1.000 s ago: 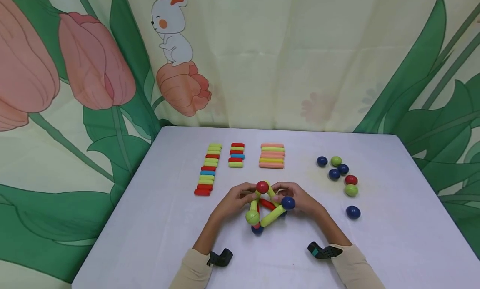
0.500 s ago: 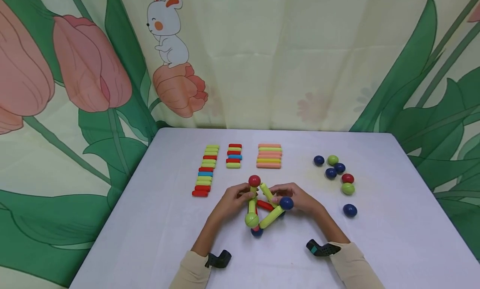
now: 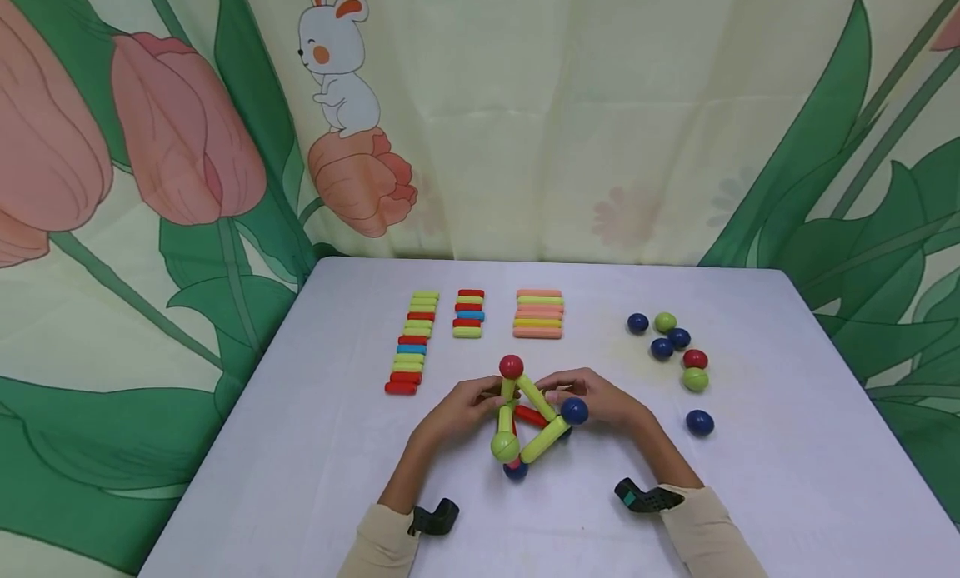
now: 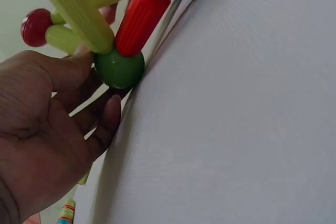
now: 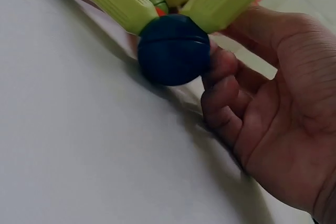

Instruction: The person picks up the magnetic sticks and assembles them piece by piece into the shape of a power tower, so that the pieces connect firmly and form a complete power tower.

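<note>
A toy frame of magnetic building rods and balls stands between both hands in the head view. A red ball tops it, a green ball is at the front left, a blue ball at the right. My left hand pinches the short lime rod below the red ball; its other fingers lie by a second green ball. With thumb and fingers, my right hand holds the lime rod that slopes from the red ball toward the blue one. Red rods show lower inside the frame.
Loose short rods lie in two columns, a longer left column and a shorter one. Longer rods form a stack beside them. Several loose balls are at the right, with one blue ball nearer. A printed curtain hangs behind the table.
The red ball shifted left, apart from the right lime rod's upper end half a second ago. Now that rod's end meets the red ball. Both hands keep their hold.
</note>
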A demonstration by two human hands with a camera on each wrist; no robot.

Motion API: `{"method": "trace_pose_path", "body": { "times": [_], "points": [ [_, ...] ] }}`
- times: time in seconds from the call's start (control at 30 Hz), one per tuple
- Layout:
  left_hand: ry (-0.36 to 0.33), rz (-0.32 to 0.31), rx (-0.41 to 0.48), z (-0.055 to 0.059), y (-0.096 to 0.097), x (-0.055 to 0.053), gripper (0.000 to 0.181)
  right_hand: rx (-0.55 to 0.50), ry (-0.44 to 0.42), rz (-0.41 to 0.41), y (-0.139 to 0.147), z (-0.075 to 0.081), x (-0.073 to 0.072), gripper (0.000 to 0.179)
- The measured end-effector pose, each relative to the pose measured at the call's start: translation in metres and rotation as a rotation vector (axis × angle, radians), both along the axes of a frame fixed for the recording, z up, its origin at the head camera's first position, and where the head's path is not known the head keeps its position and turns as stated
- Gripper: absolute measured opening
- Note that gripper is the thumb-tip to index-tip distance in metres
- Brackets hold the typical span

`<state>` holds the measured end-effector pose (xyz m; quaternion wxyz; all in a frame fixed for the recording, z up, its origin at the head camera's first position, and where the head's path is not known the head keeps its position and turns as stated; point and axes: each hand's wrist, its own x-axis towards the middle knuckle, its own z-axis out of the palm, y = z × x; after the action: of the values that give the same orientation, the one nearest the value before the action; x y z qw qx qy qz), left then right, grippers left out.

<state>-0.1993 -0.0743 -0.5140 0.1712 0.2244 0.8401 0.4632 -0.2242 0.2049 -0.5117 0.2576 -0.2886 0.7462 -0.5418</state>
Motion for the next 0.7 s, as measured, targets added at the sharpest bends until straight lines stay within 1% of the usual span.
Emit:
{"method": "trace_pose_path", "body": {
  "times": [0.03, 0.1, 0.17, 0.27, 0.33, 0.37, 0.4, 0.47, 0.6, 0.7],
  "points": [
    [-0.008, -0.006, -0.004, 0.0, 0.0, 0.0, 0.034, 0.013, -0.011, 0.004, 0.003, 0.0, -0.001, 0.029],
    [-0.015, -0.016, -0.004, 0.001, -0.001, 0.0, 0.032, 0.03, -0.047, 0.038, 0.009, 0.001, -0.002, 0.03],
    [-0.021, -0.02, 0.001, 0.002, -0.001, 0.0, 0.031, 0.028, -0.107, 0.107, 0.016, 0.0, -0.003, 0.033],
    [-0.024, -0.018, 0.007, 0.001, -0.002, 0.0, 0.03, -0.015, -0.228, 0.232, 0.025, 0.0, -0.004, 0.041],
    [-0.021, -0.011, 0.007, 0.002, -0.003, 0.0, 0.029, -0.042, -0.3, 0.288, 0.027, 0.0, -0.003, 0.046],
    [-0.021, -0.005, 0.006, 0.002, -0.003, 0.001, 0.029, -0.051, -0.322, 0.3, 0.027, 0.001, -0.003, 0.048],
    [-0.018, 0.003, 0.007, 0.001, -0.004, 0.001, 0.028, -0.049, -0.325, 0.298, 0.026, 0.001, -0.002, 0.049],
    [-0.02, 0.025, 0.001, 0.002, -0.005, 0.002, 0.028, -0.029, -0.317, 0.258, 0.024, 0.002, -0.001, 0.045],
    [-0.034, 0.07, -0.005, 0.002, -0.009, 0.003, 0.029, 0.012, -0.229, 0.097, 0.02, 0.002, -0.001, 0.033],
    [-0.048, 0.091, -0.016, 0.003, -0.013, 0.003, 0.034, 0.002, -0.169, -0.008, 0.018, 0.001, -0.001, 0.03]
  ]
}}
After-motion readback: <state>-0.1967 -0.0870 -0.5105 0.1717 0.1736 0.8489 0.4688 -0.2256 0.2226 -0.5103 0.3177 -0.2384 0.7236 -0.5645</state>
